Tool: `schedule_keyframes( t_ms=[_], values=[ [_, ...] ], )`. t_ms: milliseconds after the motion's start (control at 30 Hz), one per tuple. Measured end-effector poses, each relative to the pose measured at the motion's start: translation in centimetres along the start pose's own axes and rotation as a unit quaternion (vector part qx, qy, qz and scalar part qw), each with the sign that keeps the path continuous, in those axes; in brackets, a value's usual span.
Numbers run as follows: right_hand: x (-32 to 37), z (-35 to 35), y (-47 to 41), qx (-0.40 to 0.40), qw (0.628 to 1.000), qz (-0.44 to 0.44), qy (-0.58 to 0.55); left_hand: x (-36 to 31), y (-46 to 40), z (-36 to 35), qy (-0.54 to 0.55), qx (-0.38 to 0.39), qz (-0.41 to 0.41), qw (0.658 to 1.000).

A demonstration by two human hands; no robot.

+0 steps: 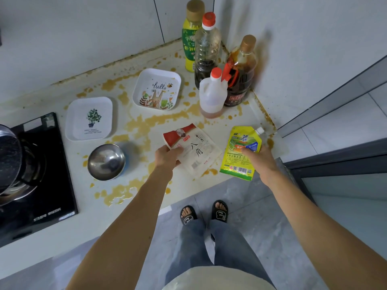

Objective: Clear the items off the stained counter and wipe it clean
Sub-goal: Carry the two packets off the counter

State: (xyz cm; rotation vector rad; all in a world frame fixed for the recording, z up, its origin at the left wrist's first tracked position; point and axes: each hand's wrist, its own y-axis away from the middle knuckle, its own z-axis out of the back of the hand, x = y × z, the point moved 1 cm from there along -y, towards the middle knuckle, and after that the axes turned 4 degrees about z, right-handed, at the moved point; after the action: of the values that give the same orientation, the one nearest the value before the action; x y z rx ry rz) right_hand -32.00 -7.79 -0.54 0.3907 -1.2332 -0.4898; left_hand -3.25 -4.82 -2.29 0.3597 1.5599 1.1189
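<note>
Amber stains spatter the white stone surface (146, 124). Near its front edge, the left hand (167, 156) pinches a white-and-red paper packet (193, 148); right hand (261, 158) fingers clamp a yellow spouted pouch (240, 155).

Left hand (167, 156) grips the white packet with the red top corner (193, 149) at its near-left edge; right hand (259, 159) pinches the yellow-green spouted pouch (240, 155). Both packets lie on the white counter blotched with amber stains (138, 126). Beside the left hand sits a steel bowl (105, 161); two white square trays (89, 119) rest behind.
</note>
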Motion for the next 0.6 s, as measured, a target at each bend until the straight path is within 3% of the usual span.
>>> schedule_keyframes(
  t_ms=[200,467,600],
  values=[
    [-0.7,1.7,4.4,-0.012,0.999,0.017,-0.024,1.2,3.3,1.9,0.054,0.033,-0.013,0.998],
    [-3.5,4.0,12.6,0.028,0.999,0.015,0.004,6.8,7.5,10.3,0.101,0.050,-0.009,0.994],
    [-5.2,4.0,15.6,0.043,0.998,-0.032,0.025,10.3,8.8,13.7,0.112,0.039,0.007,0.993]
  ],
)
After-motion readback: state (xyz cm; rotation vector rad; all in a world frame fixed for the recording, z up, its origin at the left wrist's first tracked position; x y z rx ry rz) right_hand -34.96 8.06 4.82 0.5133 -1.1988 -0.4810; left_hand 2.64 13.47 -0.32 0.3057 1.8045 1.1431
